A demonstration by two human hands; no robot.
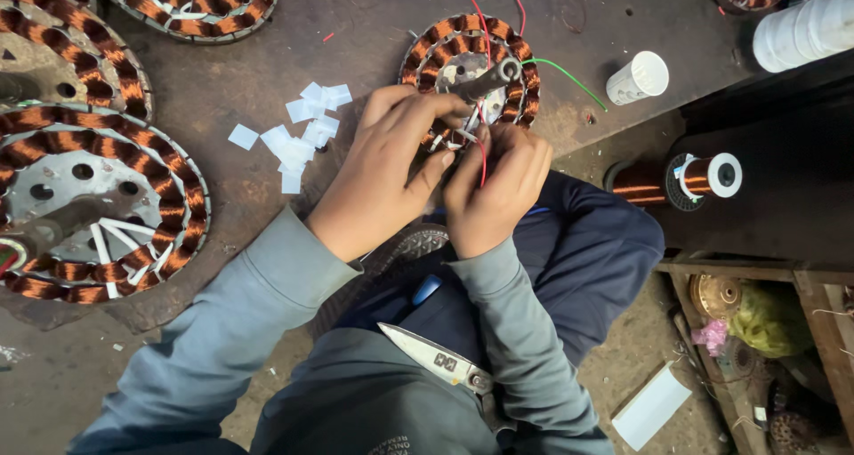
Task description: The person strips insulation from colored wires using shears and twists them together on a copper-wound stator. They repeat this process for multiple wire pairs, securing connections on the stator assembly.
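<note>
At 12 o'clock on the desk [267, 90], left hand [378, 175] steadies the round copper-wound stator [470, 68]; right hand [496, 188] pinches its thin red wire [483, 157], which could snap or nick winding enamel if tugged

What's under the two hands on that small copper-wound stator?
The stator's near edge lies under the left hand and right hand. A red wire and white slips show between the fingers; the windings beneath are covered.
</note>
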